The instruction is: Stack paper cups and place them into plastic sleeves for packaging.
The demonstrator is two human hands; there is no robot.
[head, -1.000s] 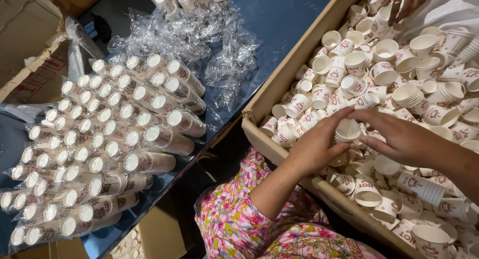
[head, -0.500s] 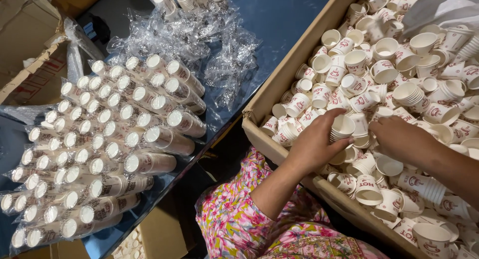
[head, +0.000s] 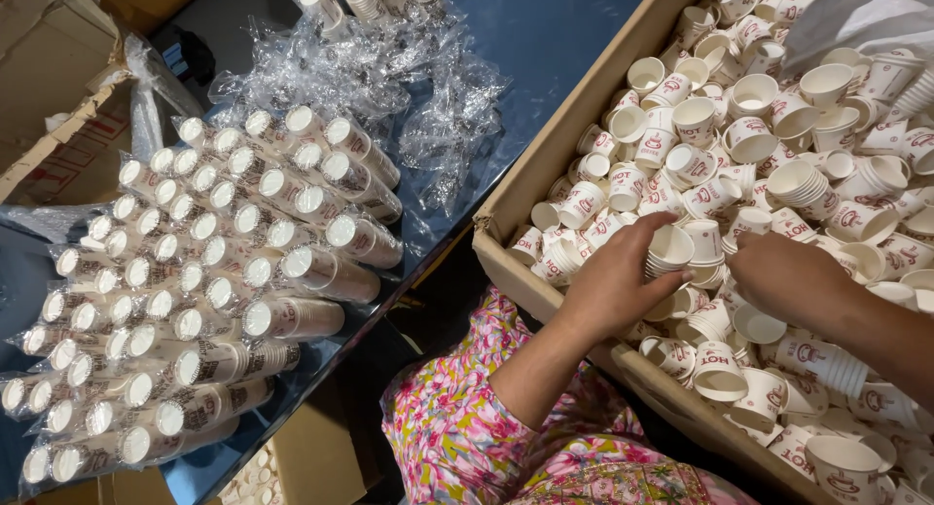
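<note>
Surface: blue tabletop (head: 545,38) with a long cardboard box (head: 545,164) beside it, seen from above.
Nearest: lap in a floral pink garment (head: 467,437), at the bottom between tabletop and box.
Left hand: left hand (head: 608,286) reaches over the box's near wall, fingers curled round a short stack of paper cups (head: 669,250), thumb on top; it is grasping the stack.
Right hand: right hand (head: 783,276) lies just beside that stack, fingers bent down among the cups; whether it grips one I cannot tell.
Box contents: loose white paper cups (head: 749,140) with red print, heaped every way, some nested.
Left side: sleeves of stacked cups in clear wrap (head: 224,281), laid in rows on the tabletop.
Farther: crumpled clear plastic wrap (head: 370,72) beyond the rows.
Far left: torn brown carton (head: 58,87) at the corner.
</note>
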